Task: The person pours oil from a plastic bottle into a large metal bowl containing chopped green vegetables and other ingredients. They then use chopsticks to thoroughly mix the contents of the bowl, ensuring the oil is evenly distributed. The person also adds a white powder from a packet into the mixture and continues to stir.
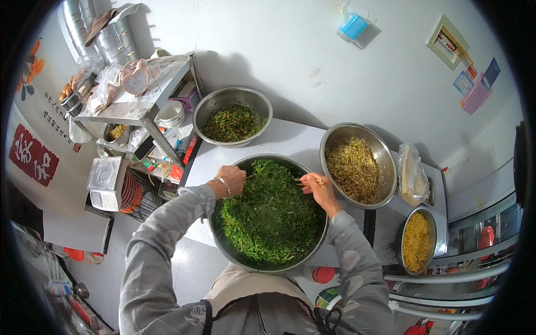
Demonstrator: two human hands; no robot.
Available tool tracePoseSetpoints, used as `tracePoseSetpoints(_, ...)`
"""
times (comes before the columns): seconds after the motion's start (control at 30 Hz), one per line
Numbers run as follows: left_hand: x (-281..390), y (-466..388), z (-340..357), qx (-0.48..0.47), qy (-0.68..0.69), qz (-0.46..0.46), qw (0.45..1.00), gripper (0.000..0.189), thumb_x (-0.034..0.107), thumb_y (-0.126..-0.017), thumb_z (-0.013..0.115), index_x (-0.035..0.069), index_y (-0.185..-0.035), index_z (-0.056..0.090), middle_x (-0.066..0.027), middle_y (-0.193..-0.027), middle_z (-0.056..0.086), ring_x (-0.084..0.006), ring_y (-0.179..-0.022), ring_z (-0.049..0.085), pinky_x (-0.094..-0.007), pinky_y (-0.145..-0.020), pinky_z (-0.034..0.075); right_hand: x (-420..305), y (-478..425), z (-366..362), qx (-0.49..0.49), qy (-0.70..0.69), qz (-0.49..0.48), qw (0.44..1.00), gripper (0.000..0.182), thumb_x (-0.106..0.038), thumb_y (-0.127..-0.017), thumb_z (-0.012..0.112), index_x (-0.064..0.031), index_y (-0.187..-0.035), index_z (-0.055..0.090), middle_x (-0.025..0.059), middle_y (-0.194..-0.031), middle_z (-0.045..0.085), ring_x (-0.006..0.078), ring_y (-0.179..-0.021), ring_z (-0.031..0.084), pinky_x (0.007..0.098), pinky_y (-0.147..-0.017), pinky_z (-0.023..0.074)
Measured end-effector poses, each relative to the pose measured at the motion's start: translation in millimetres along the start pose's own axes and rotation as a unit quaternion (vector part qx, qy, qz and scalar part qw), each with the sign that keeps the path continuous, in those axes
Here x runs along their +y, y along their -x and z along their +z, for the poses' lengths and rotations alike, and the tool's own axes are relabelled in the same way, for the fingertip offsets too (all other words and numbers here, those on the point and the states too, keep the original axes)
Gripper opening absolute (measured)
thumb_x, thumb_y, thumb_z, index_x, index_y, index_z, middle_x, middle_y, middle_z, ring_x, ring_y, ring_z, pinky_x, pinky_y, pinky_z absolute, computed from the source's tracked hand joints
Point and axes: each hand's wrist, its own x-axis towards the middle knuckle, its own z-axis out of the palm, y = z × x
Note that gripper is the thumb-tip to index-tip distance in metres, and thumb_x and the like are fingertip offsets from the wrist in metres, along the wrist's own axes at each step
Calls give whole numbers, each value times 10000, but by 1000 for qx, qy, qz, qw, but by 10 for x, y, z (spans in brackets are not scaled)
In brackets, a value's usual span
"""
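Note:
A large steel bowl (215, 234) full of chopped greens (268, 217) stands directly before me at the table's edge. At its upper left, my left hand (233, 181), with a bangle on the wrist, is closed on a thin stick-like utensil, mostly hidden by the fingers. My right hand (319, 190) grips wooden chopsticks (302, 182) at the upper right rim, their tips towards the greens. Behind to the left, a steel bowl (261, 100) holds a dark green and brown chopped mix. To the right, another steel bowl (387, 163) contains a yellowish-brown shredded mix.
A small bowl of yellow crumbly food (415, 243) sits at the far right, near a plastic-wrapped package (412, 176). At left rises a metal shelf (150, 127) with a pink clock (135, 79) and small white bowls (171, 113). The wall (293, 63) runs behind the table.

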Motion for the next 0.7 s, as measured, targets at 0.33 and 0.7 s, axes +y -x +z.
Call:
tracePoseSetpoints(0.33,-100,762,-694,25,30,61,997,256,289,-849,544,98,-807,709,-166,-696,657,-353,-683,658,-457,-618,523,-1195,770,-168,-103,173,-166,965,253,-180,-965,483,13,-955,645,120,-854,669,158,-674,651,271,-621,526)
tracePoseSetpoints(0.7,-396,11,337,-78,91,-4,993,293,289,-810,601,19,-842,710,-209,-826,676,-371,-811,664,-444,-732,531,162,327,-79,124,-91,96,983,302,-236,-941,493,4,-831,641,81,-699,625,148,-555,597,285,-510,510)
